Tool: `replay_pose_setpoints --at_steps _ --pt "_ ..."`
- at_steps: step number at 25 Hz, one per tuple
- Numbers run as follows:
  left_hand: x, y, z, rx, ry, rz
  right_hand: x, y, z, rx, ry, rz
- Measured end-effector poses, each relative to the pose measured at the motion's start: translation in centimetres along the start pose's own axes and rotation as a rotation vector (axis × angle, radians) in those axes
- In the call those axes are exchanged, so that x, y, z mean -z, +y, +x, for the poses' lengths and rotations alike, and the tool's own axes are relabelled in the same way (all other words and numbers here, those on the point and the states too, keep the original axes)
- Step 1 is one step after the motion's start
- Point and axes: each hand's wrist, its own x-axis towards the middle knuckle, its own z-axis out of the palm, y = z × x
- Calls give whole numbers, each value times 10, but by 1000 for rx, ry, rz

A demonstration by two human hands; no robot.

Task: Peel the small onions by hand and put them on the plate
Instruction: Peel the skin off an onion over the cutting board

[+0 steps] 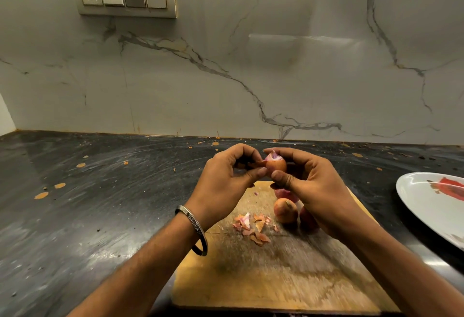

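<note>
The right hand [308, 181] has its fingers [282, 177] curled round a small onion [275, 163], held up above the far edge of the cutting board [276, 271]. The left hand [226, 178] pinches a flap of dry skin [256, 164] at the onion's left side, thumb and forefinger closed on it. Purple flesh shows at the onion's top where the skin is already off.

The onion looks light and firm, its papery skin brittle and likely to tear in bits; the bared flesh is probably slippery, so the grip is better kept on the still-skinned lower half while the loose edge is pulled.

Under the hands, more onions [285, 210] lie on the board, with peel scraps [253, 226] just left of them. The plate [421, 206] sits on the tabletop [88, 203] at the right, with no onion visible on the part in view.
</note>
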Motion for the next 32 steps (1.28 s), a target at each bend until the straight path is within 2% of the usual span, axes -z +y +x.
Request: replay_pose_setpoints --at_steps 9,32 --pt "-3 -4 -1 26 -24 19 -3 -7 -2 23 -14 -127" --pt "-6 -4 -2 32 -33 -56 -4 -6 -3 49 52 -115"
